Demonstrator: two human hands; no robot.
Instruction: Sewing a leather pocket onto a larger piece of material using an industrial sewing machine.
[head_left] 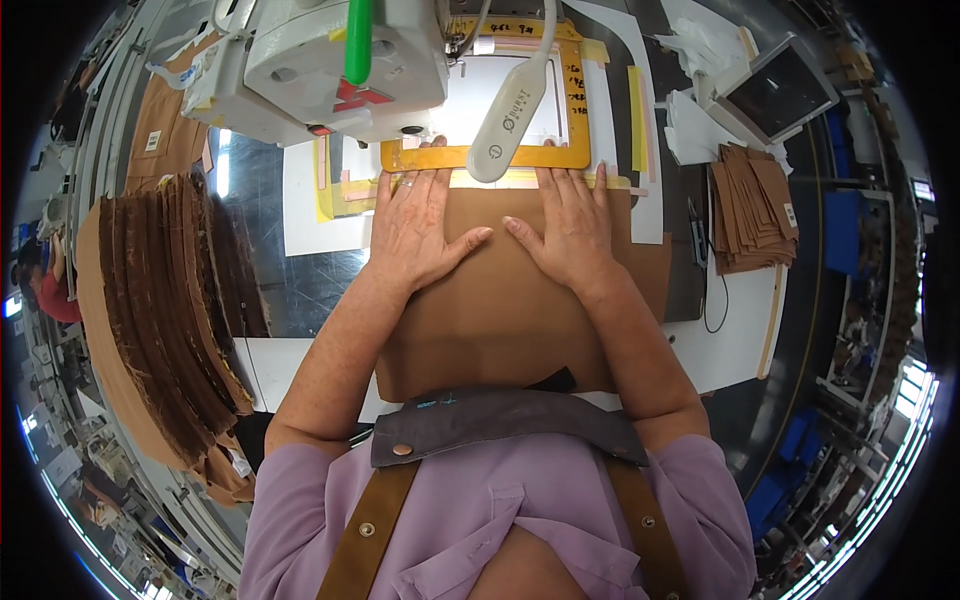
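Observation:
A brown fabric panel [500, 310] lies flat in front of me, its far edge under a yellow clamp frame [575, 120]. My left hand [415, 225] rests flat on the panel's far left part, fingers stretched out to the frame's near bar. On the far right part lies my right hand [572, 225], also flat, with its fingers pointing away and its thumb toward the left one. Some fingertips are hidden at the frame's bar. Neither hand grips anything. Above the frame hangs a white sewing machine head [350, 75] with a green part [357, 40].
A white wand-shaped lamp [508, 120] hangs over the frame. Thick stacks of brown fabric pieces [160, 310] stand at the left. At the right are smaller brown pieces [755, 210], a monitor [780, 90] and thread snips [697, 232]. Another person [55, 280] sits far left.

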